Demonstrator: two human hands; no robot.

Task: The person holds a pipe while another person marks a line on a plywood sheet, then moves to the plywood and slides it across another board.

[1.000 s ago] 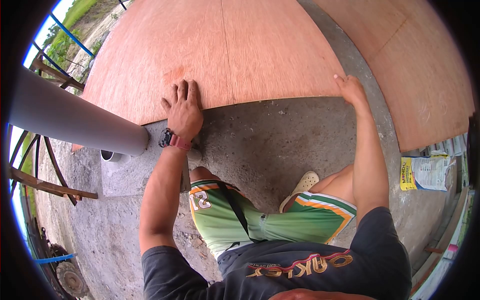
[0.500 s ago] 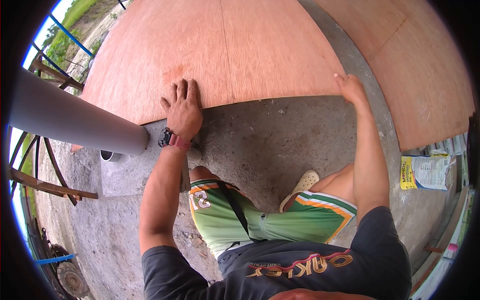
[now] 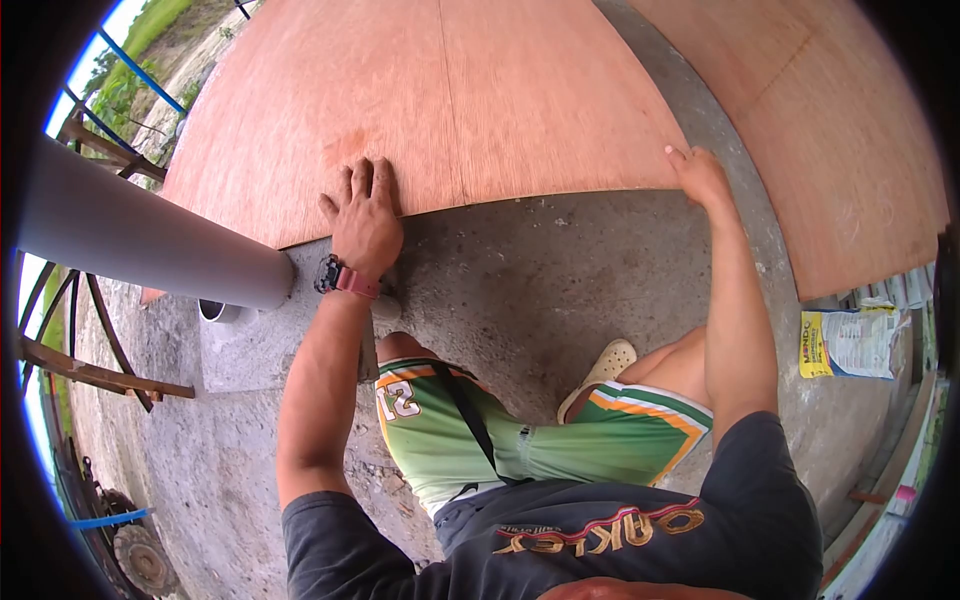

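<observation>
Change: I see both hands barely shifted, staying at the sheet's near edge.
Left hand (image 3: 365, 225): fingers spread, flat on the plywood sheet (image 3: 450, 100).
Right hand (image 3: 700, 177): fingers close together, laid on its near right corner.
Plywood sheet: lies on the concrete floor (image 3: 540, 280), beside the grey pipe (image 3: 140, 240).

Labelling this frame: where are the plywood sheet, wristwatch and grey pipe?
plywood sheet (image 3: 480, 100): head view, middle of its face.
wristwatch (image 3: 330, 273): head view, its black case.
grey pipe (image 3: 140, 235): head view, middle of its side.
</observation>
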